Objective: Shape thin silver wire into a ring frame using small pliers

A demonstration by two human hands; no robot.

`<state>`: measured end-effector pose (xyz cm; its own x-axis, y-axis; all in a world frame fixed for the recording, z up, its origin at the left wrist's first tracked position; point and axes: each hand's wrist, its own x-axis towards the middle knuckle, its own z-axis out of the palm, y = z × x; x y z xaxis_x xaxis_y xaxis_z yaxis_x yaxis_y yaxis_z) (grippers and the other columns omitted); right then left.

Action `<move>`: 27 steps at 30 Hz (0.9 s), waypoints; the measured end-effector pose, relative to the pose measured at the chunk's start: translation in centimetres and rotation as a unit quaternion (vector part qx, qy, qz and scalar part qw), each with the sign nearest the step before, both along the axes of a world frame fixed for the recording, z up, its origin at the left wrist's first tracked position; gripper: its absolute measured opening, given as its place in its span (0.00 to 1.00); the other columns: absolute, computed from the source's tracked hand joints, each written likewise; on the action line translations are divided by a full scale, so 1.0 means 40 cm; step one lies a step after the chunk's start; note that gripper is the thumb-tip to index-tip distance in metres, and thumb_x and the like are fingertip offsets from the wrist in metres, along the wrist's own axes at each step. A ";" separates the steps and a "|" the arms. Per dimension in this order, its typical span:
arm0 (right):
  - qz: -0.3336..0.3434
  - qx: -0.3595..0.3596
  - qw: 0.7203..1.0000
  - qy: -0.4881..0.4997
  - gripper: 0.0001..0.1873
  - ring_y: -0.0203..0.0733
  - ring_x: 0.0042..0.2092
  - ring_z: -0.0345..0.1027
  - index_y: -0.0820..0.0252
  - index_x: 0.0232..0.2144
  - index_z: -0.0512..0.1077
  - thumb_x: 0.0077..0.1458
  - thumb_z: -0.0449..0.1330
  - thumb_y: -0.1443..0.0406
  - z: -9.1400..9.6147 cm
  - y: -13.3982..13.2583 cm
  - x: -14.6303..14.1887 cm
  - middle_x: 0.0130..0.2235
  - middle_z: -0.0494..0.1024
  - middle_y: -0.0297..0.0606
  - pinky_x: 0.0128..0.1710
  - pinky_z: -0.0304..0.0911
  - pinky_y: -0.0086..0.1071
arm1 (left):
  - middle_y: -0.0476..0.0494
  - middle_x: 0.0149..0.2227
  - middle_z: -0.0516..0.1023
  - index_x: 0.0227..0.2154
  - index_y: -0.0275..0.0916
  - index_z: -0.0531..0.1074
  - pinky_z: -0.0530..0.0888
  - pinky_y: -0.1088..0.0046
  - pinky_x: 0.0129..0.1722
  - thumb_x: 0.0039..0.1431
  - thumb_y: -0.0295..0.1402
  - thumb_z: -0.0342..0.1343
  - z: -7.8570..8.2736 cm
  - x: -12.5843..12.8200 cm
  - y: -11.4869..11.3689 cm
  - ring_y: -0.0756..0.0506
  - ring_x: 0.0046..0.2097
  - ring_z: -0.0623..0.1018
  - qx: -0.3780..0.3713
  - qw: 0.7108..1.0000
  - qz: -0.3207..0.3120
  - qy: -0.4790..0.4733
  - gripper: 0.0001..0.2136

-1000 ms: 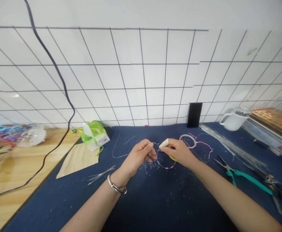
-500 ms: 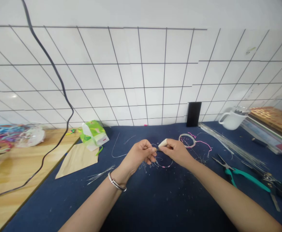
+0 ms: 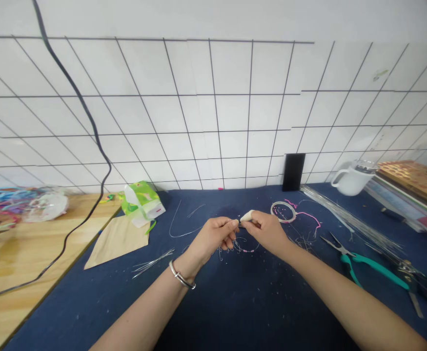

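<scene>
Over the dark blue mat, my left hand and my right hand meet fingertip to fingertip. Both pinch a thin silver wire piece bent into loops and strung with small pink beads. The index finger of my right hand wears a pale finger cot. A silver bangle sits on my left wrist. Loose cut wires lie to the left of my left forearm.
Teal-handled pliers lie at the right, with a coil of wire and pink thread behind my right hand. A white mug, a bundle of straight wires, a green tissue pack and brown paper stand around. A black cable crosses the wooden table at the left.
My left hand has shifted slightly right and closed up against my right fingertips. The beaded loop has sunk lower toward the mat.
</scene>
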<state>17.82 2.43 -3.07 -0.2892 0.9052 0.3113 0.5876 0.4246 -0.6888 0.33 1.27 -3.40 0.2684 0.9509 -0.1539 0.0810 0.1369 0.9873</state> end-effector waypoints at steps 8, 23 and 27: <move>-0.018 0.013 1.000 0.014 0.06 0.31 0.23 0.57 0.57 0.27 0.71 0.51 0.55 0.63 -0.018 0.003 -0.008 0.21 0.66 0.28 0.24 0.50 0.25 | 0.51 0.21 0.69 0.28 0.35 0.68 0.64 0.81 0.17 0.53 0.45 0.52 -0.028 0.017 -0.004 0.54 0.19 0.70 -0.003 0.997 0.040 -0.065 0.15; 0.007 0.011 1.000 -0.023 0.16 0.33 0.28 0.62 0.59 0.34 0.69 0.59 0.44 0.60 -0.029 0.006 -0.002 0.25 0.69 0.31 0.29 0.56 0.25 | 0.50 0.19 0.70 0.26 0.34 0.68 0.66 0.80 0.21 0.50 0.37 0.56 -0.005 -0.010 0.009 0.54 0.21 0.70 0.037 0.999 0.022 -0.018 0.10; 0.041 0.016 0.994 -0.096 0.18 0.38 0.37 0.64 0.60 0.37 0.69 0.59 0.44 0.56 -0.020 0.040 0.038 0.34 0.72 0.37 0.37 0.57 0.30 | 0.50 0.22 0.71 0.27 0.35 0.68 0.67 0.79 0.21 0.50 0.36 0.56 0.007 -0.030 0.020 0.53 0.22 0.71 0.059 0.998 0.022 0.024 0.08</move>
